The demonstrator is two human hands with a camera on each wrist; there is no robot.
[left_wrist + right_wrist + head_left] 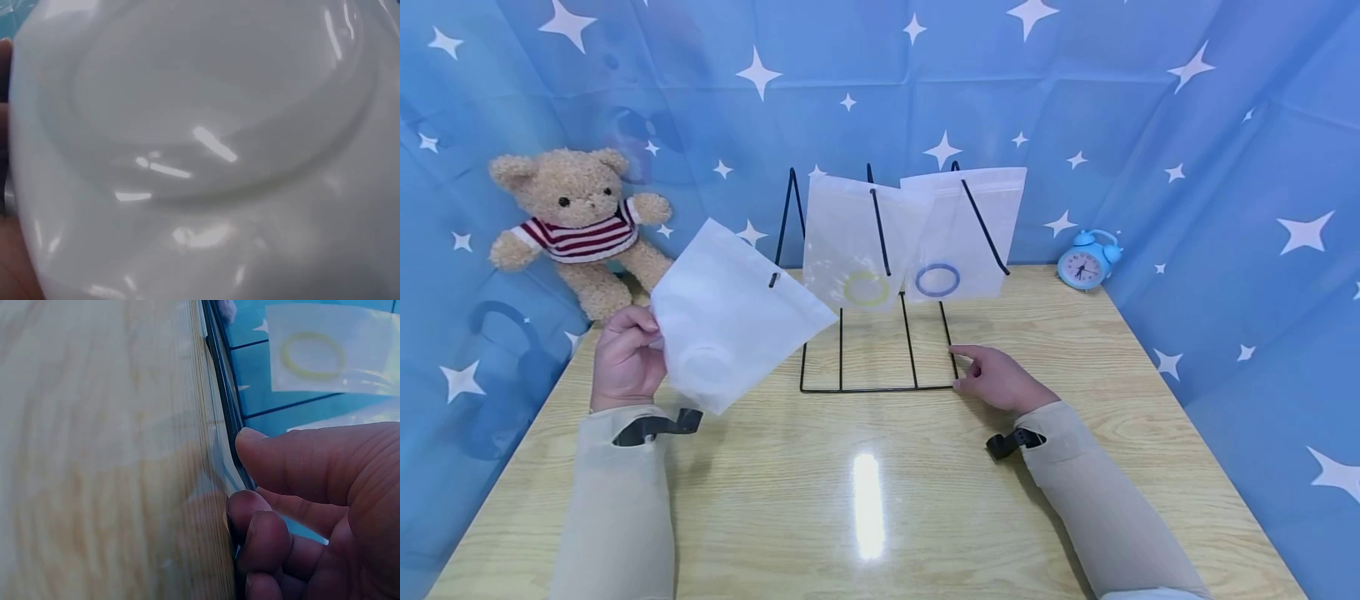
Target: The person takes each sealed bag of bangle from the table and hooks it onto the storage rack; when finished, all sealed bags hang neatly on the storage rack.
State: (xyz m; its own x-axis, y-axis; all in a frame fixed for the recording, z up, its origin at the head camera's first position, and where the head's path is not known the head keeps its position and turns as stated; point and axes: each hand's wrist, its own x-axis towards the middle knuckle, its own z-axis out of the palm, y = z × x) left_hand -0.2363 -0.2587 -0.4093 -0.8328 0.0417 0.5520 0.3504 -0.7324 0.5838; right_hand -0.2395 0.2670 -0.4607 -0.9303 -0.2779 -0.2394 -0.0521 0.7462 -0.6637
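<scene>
My left hand grips the left edge of a frosted plastic bag, which hangs tilted, with a pale ring showing through it. The tip of the left prong of a black wire rack shows at the bag's upper right edge. In the left wrist view the bag fills most of the picture and hides much of the hand. My right hand pinches the rack's front right corner, its thumb against the wire. Two more bags hang on the rack, one with a yellow ring, another with a blue ring.
A teddy bear in a striped sweater leans at the back left of the wooden table. At the back right stands a blue alarm clock. A blue star-patterned curtain surrounds the table's back and sides.
</scene>
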